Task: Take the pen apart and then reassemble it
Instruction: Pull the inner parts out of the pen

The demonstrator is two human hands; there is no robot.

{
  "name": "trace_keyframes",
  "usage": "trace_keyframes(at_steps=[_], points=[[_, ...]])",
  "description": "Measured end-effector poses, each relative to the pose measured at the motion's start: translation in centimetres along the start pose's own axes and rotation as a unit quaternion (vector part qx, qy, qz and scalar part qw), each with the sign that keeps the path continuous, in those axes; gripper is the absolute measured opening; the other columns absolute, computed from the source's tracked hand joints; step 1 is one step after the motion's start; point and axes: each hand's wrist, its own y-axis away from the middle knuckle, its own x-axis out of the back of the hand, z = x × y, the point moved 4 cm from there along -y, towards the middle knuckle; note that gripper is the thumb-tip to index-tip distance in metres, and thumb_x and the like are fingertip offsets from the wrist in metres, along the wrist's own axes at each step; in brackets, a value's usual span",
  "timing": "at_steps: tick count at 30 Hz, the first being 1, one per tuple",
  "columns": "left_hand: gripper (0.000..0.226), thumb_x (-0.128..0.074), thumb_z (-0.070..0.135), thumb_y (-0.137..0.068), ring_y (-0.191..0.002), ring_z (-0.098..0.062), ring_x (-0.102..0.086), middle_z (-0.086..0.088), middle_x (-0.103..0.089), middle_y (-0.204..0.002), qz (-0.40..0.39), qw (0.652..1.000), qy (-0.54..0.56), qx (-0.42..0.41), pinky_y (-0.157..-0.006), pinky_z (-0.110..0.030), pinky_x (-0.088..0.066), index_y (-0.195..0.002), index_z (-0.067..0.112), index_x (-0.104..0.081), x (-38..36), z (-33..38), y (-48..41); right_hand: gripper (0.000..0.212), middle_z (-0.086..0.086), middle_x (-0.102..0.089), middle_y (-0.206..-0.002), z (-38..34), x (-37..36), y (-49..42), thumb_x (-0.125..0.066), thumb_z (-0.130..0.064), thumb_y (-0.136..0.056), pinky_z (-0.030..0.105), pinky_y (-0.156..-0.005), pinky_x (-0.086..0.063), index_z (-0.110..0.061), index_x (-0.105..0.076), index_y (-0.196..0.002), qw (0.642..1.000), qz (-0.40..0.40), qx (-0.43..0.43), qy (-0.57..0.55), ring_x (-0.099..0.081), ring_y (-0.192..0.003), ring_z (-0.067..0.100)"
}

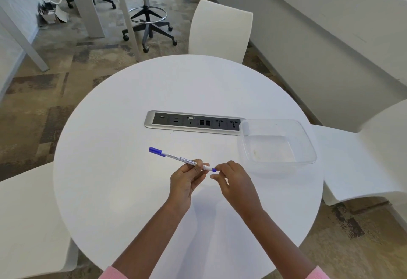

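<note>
The left hand (187,179) grips the pen (178,156) by its barrel, above the tabletop's (132,190) near middle; the right hand (235,181) pinches its blue end plug (213,169). Best to steady the barrel and pull the plug straight out. The clear container (308,142) by the right edge looks empty

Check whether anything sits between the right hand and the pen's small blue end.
Nothing visible does. The left hand grips the pen by its barrel, and the fingertips of the right hand are at its small blue end; whether they pinch it is unclear.
</note>
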Motion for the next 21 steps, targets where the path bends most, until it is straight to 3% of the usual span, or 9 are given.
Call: trace_keyframes(at_steps=[6,11,14,17,21], points=[[0.007,-0.059,0.005,-0.085,-0.071,-0.016,-0.069,-0.011,-0.070,-0.082,0.005,1.000,-0.006,-0.002,-0.064,-0.017,-0.057,-0.085,0.006,-0.066,-0.1,-0.1,0.0,0.028,0.003,-0.058,-0.066,-0.7,0.3,-0.6,-0.041,-0.029,-0.083,0.025,-0.044,-0.041,-0.011,-0.062,-0.075,0.997,0.021,0.034,0.069,-0.053,-0.059,0.019],[0.008,-0.059,0.005,-0.085,-0.065,-0.009,-0.069,-0.004,-0.073,-0.068,-0.007,1.000,0.002,-0.009,-0.062,-0.015,-0.055,-0.083,0.004,-0.066,-0.4,0.0,0.1,0.016,0.007,-0.051,-0.056,-1.0,0.4,-1.0,-0.057,-0.014,-0.076,0.025,-0.048,-0.033,-0.005,-0.063,-0.065,0.997,0.007,0.033,0.064,-0.047,-0.050,0.022],[0.009,-0.059,0.004,-0.085,-0.066,-0.009,-0.069,-0.003,-0.072,-0.067,-0.011,1.000,-0.002,-0.011,-0.062,-0.014,-0.055,-0.081,0.005,-0.066,-0.5,-0.1,0.1,0.019,0.009,-0.044,-0.060,-1.0,0.6,-1.4,-0.055,-0.011,-0.082,0.024,-0.054,-0.026,0.001,-0.064,-0.069,0.999,-0.039,-0.018,0.014,-0.043,-0.058,0.024],[0.008,-0.059,0.004,-0.085,-0.066,-0.010,-0.069,-0.004,-0.072,-0.067,-0.010,1.000,-0.010,-0.011,-0.061,-0.014,-0.055,-0.081,0.004,-0.066,-0.3,-0.2,0.1,0.021,0.009,-0.047,-0.071,-0.7,0.6,-1.6,-0.053,-0.012,-0.087,0.029,-0.060,-0.026,0.003,-0.064,-0.078,0.983,-0.142,-0.099,-0.054,-0.042,-0.069,0.021],[0.010,-0.057,0.005,-0.086,-0.068,-0.011,-0.068,-0.004,-0.072,-0.067,-0.022,0.999,-0.020,-0.014,-0.063,-0.014,-0.054,-0.079,0.005,-0.065,-0.2,-0.3,0.3,0.024,-0.001,-0.051,-0.057,-0.3,0.9,-1.7,-0.056,-0.011,-0.083,0.020,-0.049,-0.034,-0.011,-0.064,-0.060,0.946,-0.193,-0.195,-0.175,-0.045,-0.057,0.014]])
